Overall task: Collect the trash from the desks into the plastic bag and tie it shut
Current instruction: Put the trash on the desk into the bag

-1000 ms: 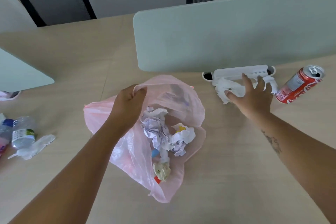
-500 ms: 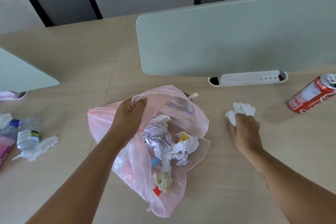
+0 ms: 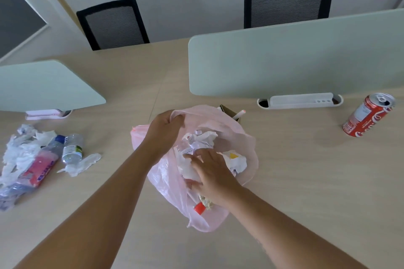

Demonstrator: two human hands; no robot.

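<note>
Far left on the worktop [image 3: 306,181], a heap [image 3: 24,155] of tissues and wrappers is lying loose. A small bottle [image 3: 72,148] and a white scrap [image 3: 83,162] are lying just beside it. None of it is bagged yet.

Your left hand [image 3: 166,129] is pinching the bag [image 3: 247,144] by its far rim, fingers curled round the film and holding the mouth up and open. The bag is sitting in the middle of the worktop, slumped and part full of crumpled paper [image 3: 203,139].

Your right hand [image 3: 212,172] is reaching inside the mouth. Its fingers are lying spread and fairly straight on a white wad [image 3: 185,168], pressing it down rather than clutching it.

Well apart on the right, a can [image 3: 369,115] is lying tilted on its side, waiting to be collected.

The film is looking thin, soft and slippery, and the load is looking light, so the bag is likely going to sag or slide if you are taking it by the belly. Be gathering it at the rim, where there is spare film for the knot. The can is looking stiff and apt to roll, so be wrapping your fingers round its middle.
</note>
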